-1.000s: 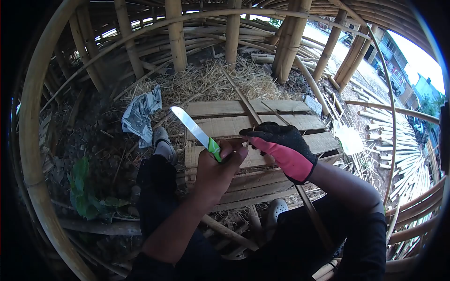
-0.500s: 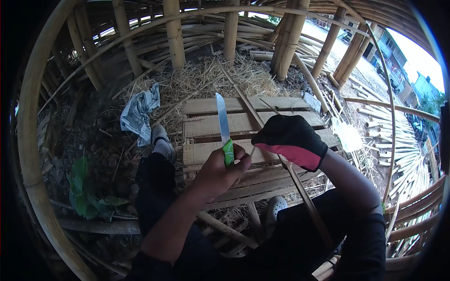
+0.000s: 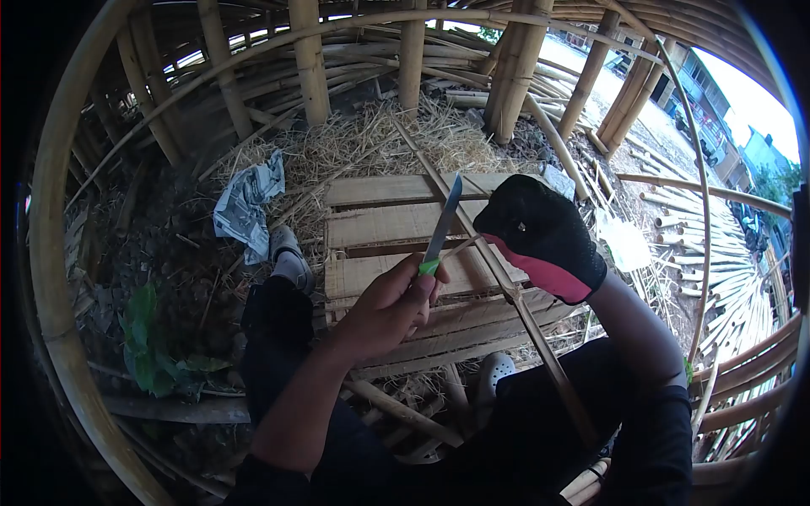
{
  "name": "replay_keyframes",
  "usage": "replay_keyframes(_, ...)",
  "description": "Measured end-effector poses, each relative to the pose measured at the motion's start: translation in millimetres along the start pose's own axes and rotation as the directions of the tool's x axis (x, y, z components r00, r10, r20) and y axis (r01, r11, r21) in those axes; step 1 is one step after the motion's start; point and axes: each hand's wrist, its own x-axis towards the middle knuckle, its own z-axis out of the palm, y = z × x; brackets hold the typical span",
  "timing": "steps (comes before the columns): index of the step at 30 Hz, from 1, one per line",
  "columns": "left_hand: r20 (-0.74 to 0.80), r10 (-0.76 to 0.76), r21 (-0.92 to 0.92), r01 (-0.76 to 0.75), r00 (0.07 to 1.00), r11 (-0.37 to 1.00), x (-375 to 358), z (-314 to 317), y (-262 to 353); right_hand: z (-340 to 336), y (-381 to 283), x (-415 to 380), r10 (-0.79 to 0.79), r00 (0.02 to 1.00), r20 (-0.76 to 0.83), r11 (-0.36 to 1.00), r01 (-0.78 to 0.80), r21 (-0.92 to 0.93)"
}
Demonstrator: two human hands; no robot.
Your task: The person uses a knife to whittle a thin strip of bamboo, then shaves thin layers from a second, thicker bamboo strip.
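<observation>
A knife (image 3: 447, 211) with a green handle is held in my bare left hand (image 3: 392, 299), its blade pointing up and tilted right. My right hand (image 3: 544, 232), in a black and pink glove, is closed around a thin bamboo sliver (image 3: 460, 246). The sliver's free end reaches left to the knife handle and left fingers. A long split bamboo strip (image 3: 536, 329) runs slantwise below my right hand, from the straw across the wooden slat table (image 3: 363, 226) down to my lap.
Crumpled newspaper (image 3: 249, 202) lies left of the table, near my shoe (image 3: 291, 260). Straw (image 3: 354, 148) covers the ground behind. Upright bamboo posts (image 3: 310, 67) stand beyond, with stacked bamboo poles (image 3: 717, 270) at right. A large bamboo pole (image 3: 59, 278) curves along the left.
The knife has turned from nearly upright to leaning right, its handle lower in my left hand. My gloved right hand has moved slightly up and right, more of the thin sliver showing.
</observation>
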Motion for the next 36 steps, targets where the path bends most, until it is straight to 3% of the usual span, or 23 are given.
replay_keyframes(1,-0.015,0.0,0.083,0.001,1.0,0.997,0,1,-1,0,0,-1,-0.038,0.999,-0.003,0.999,0.038,-0.025)
replay_keyframes(5,0.002,-0.014,0.101,0.013,1.0,0.995,1,3,1,2,1,-1,-0.112,0.993,-0.025,0.99,0.11,-0.087)
replay_keyframes(7,0.01,-0.018,0.106,0.016,1.0,0.994,1,4,2,1,1,-1,-0.229,0.973,-0.021,0.96,0.222,-0.172)
replay_keyframes(11,0.009,-0.014,0.193,0.012,1.0,0.981,2,2,0,1,-5,-1,-0.182,0.983,0.004,0.956,0.178,-0.234)
replay_keyframes(13,0.023,0.029,0.258,-0.034,0.999,0.966,2,2,-1,2,-3,2,-0.348,0.936,0.049,0.901,0.348,-0.258)
replay_keyframes(17,0.004,0.045,0.248,-0.044,0.999,0.968,3,3,-4,2,-4,0,-0.359,0.933,0.013,0.902,0.351,-0.251)
replay_keyframes(20,-0.026,0.073,0.316,-0.061,0.997,0.947,4,2,-6,1,-9,-4,-0.25,0.966,0.07,0.929,0.26,-0.262)
replay_keyframes(22,-0.048,0.123,0.413,-0.093,0.991,0.906,5,2,-8,5,-3,-8,-0.034,0.999,0.042,0.995,0.029,0.097)
replay_keyframes(26,-0.062,0.113,0.427,-0.076,0.992,0.901,3,6,-4,6,-7,-8,-0.027,0.997,0.071,1.0,0.027,0.004)
replay_keyframes(28,-0.062,0.133,0.462,-0.09,0.989,0.883,2,7,-3,11,-3,-8,0.024,0.998,0.053,0.967,-0.037,0.252)
replay_keyframes(31,-0.07,0.171,0.49,-0.115,0.983,0.864,3,8,-4,14,-5,-9,0.002,0.998,0.058,0.993,-0.009,0.114)
replay_keyframes(36,-0.085,0.16,0.398,-0.113,0.983,0.91,4,11,-7,14,-16,-7,0.039,0.998,0.048,0.998,-0.041,0.049)
